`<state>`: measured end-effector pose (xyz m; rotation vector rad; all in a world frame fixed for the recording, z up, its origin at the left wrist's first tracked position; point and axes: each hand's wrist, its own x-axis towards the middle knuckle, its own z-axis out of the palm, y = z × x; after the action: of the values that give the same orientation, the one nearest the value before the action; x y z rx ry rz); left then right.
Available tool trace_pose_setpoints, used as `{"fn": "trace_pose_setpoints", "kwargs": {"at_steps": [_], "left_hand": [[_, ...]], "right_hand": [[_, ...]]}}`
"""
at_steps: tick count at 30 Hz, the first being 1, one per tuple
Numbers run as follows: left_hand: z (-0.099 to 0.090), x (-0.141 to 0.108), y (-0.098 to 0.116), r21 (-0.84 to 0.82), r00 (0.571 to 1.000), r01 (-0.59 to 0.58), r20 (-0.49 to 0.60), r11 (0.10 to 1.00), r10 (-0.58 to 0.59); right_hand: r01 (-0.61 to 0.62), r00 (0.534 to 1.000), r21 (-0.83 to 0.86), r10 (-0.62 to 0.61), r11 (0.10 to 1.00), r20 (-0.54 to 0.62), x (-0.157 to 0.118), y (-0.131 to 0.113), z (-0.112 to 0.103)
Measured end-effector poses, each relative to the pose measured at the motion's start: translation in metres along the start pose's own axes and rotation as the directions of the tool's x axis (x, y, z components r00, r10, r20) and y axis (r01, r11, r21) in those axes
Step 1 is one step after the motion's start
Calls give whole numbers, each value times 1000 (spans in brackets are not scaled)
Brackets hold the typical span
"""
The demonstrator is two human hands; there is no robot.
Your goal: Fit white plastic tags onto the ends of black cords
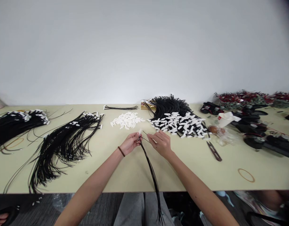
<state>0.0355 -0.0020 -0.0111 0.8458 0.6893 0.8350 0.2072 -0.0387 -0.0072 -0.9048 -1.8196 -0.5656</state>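
My left hand (131,144), a dark band at its wrist, pinches a small white connector housing (140,131) above the middle of the table. From the housing a bundle of thin black wires (151,168) hangs down over the table's front edge onto my lap. Just to the right, the fingers of my right hand (161,142) are closed on a thin black wire (145,139) that reaches toward the housing. Whether its tip is inside the housing, I cannot tell. Beyond my hands lie a pile of loose white housings (127,120) and a heap of wired connectors (179,125).
More black wire bundles (64,138) with white connectors cover the left side. One short wired piece (121,107) lies near the wall. On the right are thread snips (214,151), a rubber band (246,175), a paper cup (226,118), black devices (259,139) and red wires (245,99).
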Motion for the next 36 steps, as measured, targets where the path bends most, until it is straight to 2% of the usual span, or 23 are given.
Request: {"fn": "trace_pose_setpoints", "kwargs": {"at_steps": [10,26,36], "left_hand": [[3,-3,1,22,1000,-2,14,1000,1],[1,-2,0,56,999,-29,29,998,28],[-1,0,-2,80,998,-52,32,995,50]], "right_hand": [[54,999,-53,-53,997,6,5,-2,-3],[14,999,-21,-12,1000,53,3,0,-2],[11,999,-27,-10,1000,36,6,-3,-5]]}}
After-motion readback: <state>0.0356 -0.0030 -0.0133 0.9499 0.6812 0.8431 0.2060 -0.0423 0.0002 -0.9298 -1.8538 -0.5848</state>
